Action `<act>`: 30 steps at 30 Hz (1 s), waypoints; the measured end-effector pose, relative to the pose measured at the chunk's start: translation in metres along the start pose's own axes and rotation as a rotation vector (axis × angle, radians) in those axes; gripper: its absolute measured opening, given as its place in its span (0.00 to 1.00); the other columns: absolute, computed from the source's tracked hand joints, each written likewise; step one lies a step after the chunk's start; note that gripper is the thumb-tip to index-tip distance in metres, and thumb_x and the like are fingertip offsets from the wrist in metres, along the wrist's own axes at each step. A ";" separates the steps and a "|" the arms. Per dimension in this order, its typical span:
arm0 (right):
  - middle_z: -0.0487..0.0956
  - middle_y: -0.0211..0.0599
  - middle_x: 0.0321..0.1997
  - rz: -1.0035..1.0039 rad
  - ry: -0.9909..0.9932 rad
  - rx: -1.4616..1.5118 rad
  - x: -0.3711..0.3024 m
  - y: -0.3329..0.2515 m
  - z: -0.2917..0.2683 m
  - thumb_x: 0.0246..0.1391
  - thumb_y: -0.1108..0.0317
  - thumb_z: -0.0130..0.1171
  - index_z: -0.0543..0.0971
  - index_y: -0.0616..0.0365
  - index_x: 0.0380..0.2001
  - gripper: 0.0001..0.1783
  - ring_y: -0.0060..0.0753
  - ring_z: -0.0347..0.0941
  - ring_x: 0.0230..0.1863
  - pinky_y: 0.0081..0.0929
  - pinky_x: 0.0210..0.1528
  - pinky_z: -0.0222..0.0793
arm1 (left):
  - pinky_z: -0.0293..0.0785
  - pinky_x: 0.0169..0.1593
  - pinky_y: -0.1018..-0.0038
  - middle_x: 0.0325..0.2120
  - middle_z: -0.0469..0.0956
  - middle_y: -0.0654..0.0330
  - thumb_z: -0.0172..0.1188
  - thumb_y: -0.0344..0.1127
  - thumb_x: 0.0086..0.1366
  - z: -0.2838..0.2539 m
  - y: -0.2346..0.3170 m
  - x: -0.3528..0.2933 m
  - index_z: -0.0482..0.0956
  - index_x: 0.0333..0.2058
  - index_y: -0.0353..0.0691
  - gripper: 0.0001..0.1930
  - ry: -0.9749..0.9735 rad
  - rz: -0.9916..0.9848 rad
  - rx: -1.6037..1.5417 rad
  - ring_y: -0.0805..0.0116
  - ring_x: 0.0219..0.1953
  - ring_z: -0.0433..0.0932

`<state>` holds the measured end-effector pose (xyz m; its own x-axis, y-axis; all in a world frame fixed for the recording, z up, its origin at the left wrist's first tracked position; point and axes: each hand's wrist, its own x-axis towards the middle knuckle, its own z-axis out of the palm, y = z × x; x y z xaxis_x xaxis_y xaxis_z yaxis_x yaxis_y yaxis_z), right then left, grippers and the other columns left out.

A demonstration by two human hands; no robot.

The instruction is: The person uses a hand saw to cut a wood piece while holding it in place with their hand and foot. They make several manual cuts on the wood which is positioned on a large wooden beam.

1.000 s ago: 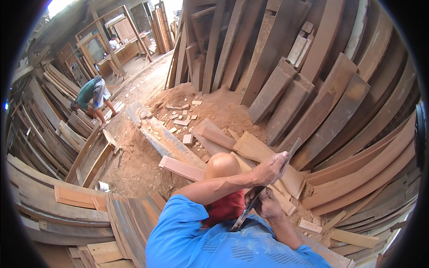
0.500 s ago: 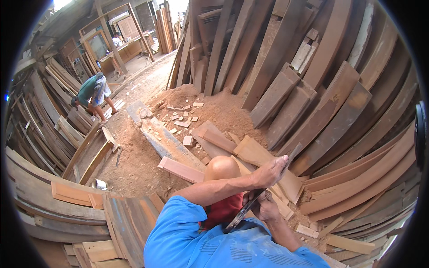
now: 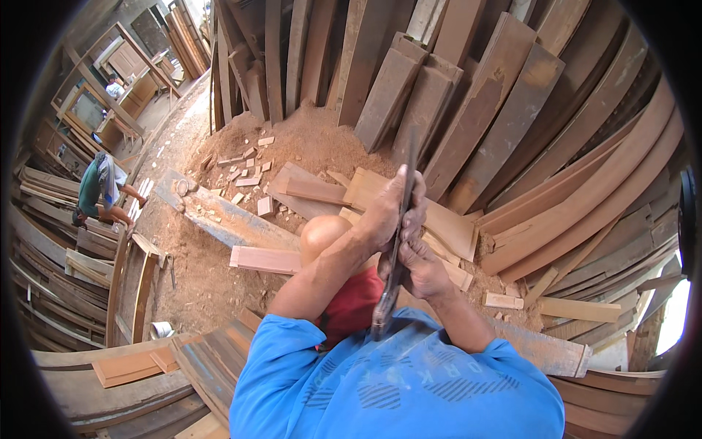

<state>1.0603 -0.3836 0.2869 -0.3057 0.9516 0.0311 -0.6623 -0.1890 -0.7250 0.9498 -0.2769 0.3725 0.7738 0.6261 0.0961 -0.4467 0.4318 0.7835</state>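
A long thin dark blade (image 3: 398, 252), seen nearly edge-on, stands in front of my chest. Its narrow tip points away from me and its thicker lower end rests near my blue shirt. Around its upper part my left hand (image 3: 385, 210) is closed, with fingers showing on the blade's right side. Lower down, my right hand (image 3: 426, 272) presses curled fingers to the right face of the blade. Whether a small thing is also inside that hand is hidden. My bare knee (image 3: 324, 234) and red shorts (image 3: 351, 300) are beneath my left forearm.
Sawdust (image 3: 307, 139) and small wood offcuts (image 3: 248, 181) cover the ground ahead. A pinkish board (image 3: 265, 260) and a wide plank (image 3: 234, 219) lie left of my knee. Tall planks (image 3: 482, 88) lean ahead and right. At the far left a person (image 3: 102, 186) bends over stacked timber.
The blade has swung from slanting right to nearly straight ahead, its tip moving left. Both my hands have moved up with it. My view has turned to the right.
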 end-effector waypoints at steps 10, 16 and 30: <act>0.81 0.35 0.35 0.076 0.009 0.082 -0.006 0.036 0.003 0.75 0.47 0.49 0.78 0.55 0.42 0.21 0.31 0.79 0.36 0.32 0.38 0.78 | 0.56 0.16 0.77 0.13 0.59 0.69 0.31 0.58 0.84 -0.008 -0.014 -0.011 0.63 0.26 0.45 0.30 0.093 -0.121 0.355 0.78 0.12 0.57; 0.81 0.36 0.33 0.048 0.042 0.107 -0.004 0.042 0.004 0.74 0.48 0.51 0.77 0.55 0.41 0.20 0.32 0.79 0.36 0.34 0.40 0.78 | 0.56 0.19 0.77 0.15 0.58 0.71 0.31 0.57 0.85 -0.016 -0.017 -0.007 0.63 0.26 0.45 0.29 0.043 -0.176 0.425 0.79 0.15 0.56; 0.81 0.42 0.41 0.077 -0.022 0.207 0.010 0.035 -0.010 0.74 0.50 0.53 0.78 0.57 0.46 0.20 0.40 0.79 0.47 0.41 0.53 0.76 | 0.59 0.20 0.77 0.15 0.60 0.71 0.30 0.59 0.83 -0.023 -0.004 0.007 0.68 0.31 0.44 0.30 0.004 -0.201 0.269 0.77 0.14 0.57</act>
<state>1.0410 -0.3783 0.2552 -0.3744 0.9273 -0.0021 -0.7622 -0.3090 -0.5688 0.9461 -0.2591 0.3561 0.8325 0.5484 -0.0786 -0.1506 0.3606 0.9205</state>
